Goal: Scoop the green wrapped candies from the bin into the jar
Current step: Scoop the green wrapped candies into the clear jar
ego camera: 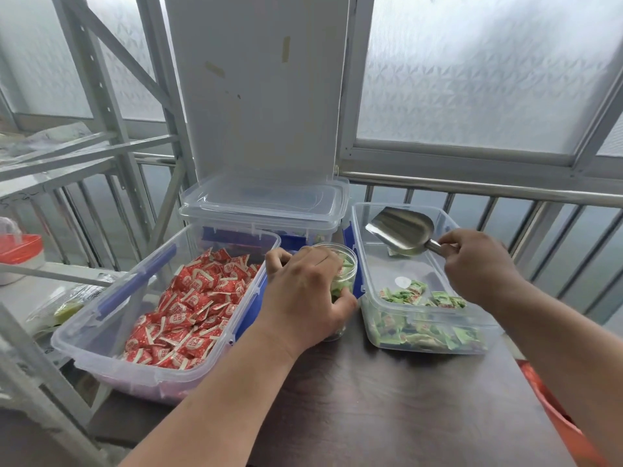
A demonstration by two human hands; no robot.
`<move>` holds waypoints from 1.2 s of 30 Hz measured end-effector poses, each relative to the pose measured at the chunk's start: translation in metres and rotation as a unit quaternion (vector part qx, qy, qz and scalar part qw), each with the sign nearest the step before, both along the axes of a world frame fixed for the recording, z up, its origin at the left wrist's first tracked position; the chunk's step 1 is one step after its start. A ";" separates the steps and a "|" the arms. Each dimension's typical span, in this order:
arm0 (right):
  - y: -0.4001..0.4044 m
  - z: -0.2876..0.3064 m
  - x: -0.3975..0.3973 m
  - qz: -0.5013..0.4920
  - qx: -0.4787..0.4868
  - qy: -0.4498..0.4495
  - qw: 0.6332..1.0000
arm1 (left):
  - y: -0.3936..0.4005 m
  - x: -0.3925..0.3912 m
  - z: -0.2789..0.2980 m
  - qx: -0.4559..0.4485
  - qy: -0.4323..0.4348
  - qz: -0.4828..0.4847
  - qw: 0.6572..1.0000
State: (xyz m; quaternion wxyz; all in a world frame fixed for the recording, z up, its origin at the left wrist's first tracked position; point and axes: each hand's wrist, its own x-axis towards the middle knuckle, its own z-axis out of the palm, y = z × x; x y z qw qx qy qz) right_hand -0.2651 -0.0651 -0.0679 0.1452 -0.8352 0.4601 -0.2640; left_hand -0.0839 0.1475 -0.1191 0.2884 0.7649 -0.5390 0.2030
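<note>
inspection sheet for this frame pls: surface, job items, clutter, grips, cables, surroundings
Surface: dark wooden table, bins and jar standing on it.
Job's things: clear jar upright between the two front bins, partly filled with green candies. Right bin holds green candies at its near end, far end nearly bare. Metal scoop raised over that bin's far end, apparently empty.
Clutter: bin of red candies on the left; lidded bin behind.
Grips: left hand holds the jar; right hand holds the scoop handle.
Cables: nothing seen.
Surroundings: metal shelving left, railing and frosted windows behind, orange object at the table's right edge.
</note>
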 end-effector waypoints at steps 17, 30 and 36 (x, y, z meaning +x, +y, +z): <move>-0.029 -0.020 0.018 -0.100 0.085 0.172 0.976 | -0.015 -0.002 -0.040 -0.145 0.143 -0.064 0.977; -0.051 -0.024 0.050 -0.037 0.033 0.340 0.939 | -0.022 0.011 -0.078 -0.180 0.439 -0.127 0.871; -0.053 -0.026 0.047 -0.027 0.052 0.275 0.960 | -0.021 0.010 -0.072 -0.184 0.454 -0.138 0.861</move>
